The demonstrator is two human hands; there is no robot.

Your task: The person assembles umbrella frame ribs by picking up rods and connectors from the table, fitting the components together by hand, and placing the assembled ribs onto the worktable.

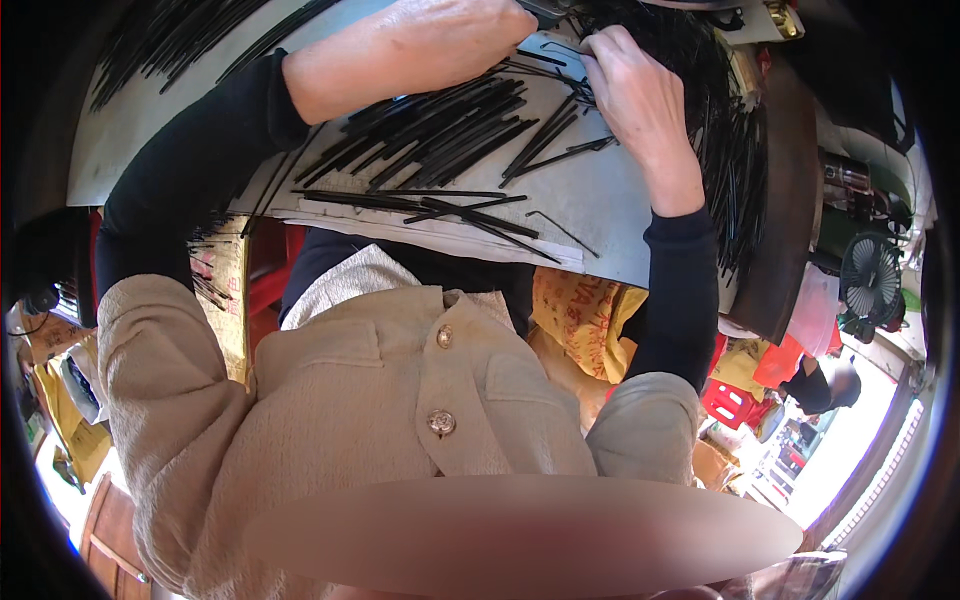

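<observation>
My left hand [480, 32] reaches across to the far edge of the table, closed, beside a dark object [548, 10] partly cut off by the picture's top. What its fingers hold is hidden. My right hand [637, 100] is just right of it, fingers drawn together in a pinch over the table. A thin black wire with a bent end [562, 48] runs close to those fingertips; whether they grip it I cannot tell. Below the hands lies a loose pile of thin black rods [440, 130]. Several rods [430, 205] lie crossed near the table's front edge.
The pale table [630, 215] carries more bundles of black rods [170, 45] at far left and a dense heap [725, 160] on the right. One hooked wire [562, 232] lies near the front. Yellow printed sacks [580, 310] hang below the edge; a fan [870, 275] stands far right.
</observation>
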